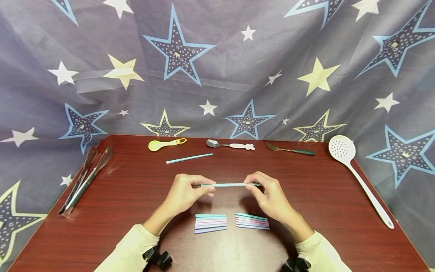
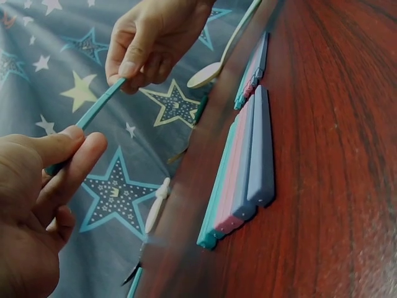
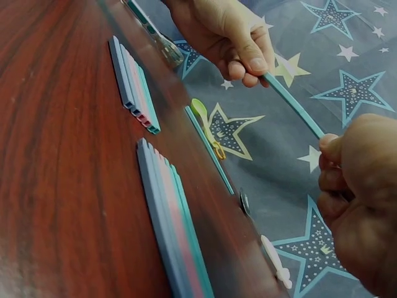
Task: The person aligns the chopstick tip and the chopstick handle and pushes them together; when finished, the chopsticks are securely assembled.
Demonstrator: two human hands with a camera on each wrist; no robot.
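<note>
A thin teal chopstick (image 1: 227, 185) is held level above the table between both hands. My left hand (image 1: 187, 192) pinches its left end between thumb and fingers. My right hand (image 1: 270, 193) pinches it near the other end, with a short dark tip showing past the fingers. Below the hands lie two rows of short sticks, the left row (image 1: 210, 222) and the right row (image 1: 252, 221), in teal, pink and blue-purple. In the left wrist view the chopstick (image 2: 99, 107) runs straight from one hand to the other.
Farther back lies a longer light-blue chopstick (image 1: 189, 158). Along the rear edge are a yellow measuring spoon (image 1: 166, 144), a white-handled spoon (image 1: 231, 145) and a green-handled fork (image 1: 290, 150). Metal tongs (image 1: 81, 185) lie at the left edge, a white skimmer (image 1: 360, 179) at the right.
</note>
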